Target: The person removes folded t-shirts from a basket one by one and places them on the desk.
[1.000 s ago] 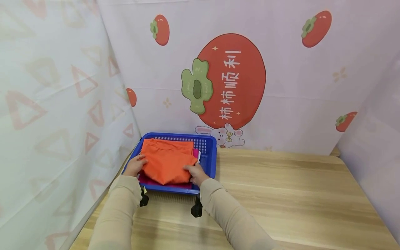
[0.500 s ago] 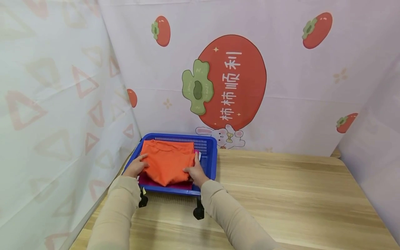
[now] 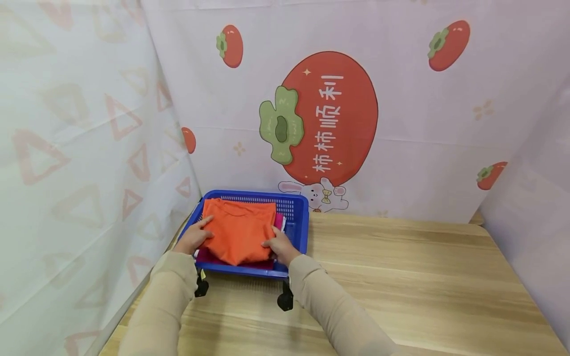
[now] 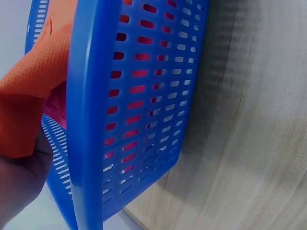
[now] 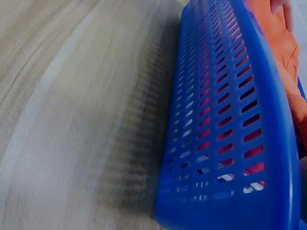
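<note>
A folded orange shirt lies on top of the clothes in a blue plastic basket. My left hand holds the shirt's left side, fingers over the cloth. At its right side my right hand pinches the edge, with the thumb towards me. Magenta cloth shows underneath, and a bit of white cloth peeks out at the right. The left wrist view has the shirt bunched by the hand, behind the basket rim. In the right wrist view, the basket wall hides most of the hand.
The basket stands at the back left of a wooden table, close to a white curtain with triangle prints. Behind it hangs a backdrop with persimmon drawings. Black devices hang below both wrists.
The right fingers have shifted along the shirt's right edge, and its raised right corner has come down flatter. The left hand has barely moved. The basket has stayed in place.
</note>
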Demonstrator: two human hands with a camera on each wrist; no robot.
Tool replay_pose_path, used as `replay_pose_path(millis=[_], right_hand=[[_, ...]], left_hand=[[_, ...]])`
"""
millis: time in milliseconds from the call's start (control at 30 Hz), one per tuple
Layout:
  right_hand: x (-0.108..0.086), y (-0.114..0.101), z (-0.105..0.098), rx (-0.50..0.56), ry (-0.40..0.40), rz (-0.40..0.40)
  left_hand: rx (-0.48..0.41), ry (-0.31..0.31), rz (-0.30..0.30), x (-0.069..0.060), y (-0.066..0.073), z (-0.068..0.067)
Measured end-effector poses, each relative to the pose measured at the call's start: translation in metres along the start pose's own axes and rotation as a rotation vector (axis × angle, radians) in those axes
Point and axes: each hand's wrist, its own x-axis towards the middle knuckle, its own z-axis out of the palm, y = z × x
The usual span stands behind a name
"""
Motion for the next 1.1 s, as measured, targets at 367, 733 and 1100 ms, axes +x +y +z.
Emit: replay_pose_path(millis=[367,733,1100], right_hand=[[-0.010,-0.010,-0.014,0.007,-0.061,-0.050],[-0.031,-0.039,-0.036,0.044,-0.119,-0.101],[-0.055,-0.054,-0.071,0.074,-0.231,-0.144]], left_hand=[[-0.010,0.043,0.064,-0.015,0.004,0.004],[-0.086,0.053,0.163,-0.037,0.024,0.003],[-0.168,0.051,0.255,-0.054,0.041,0.027]])
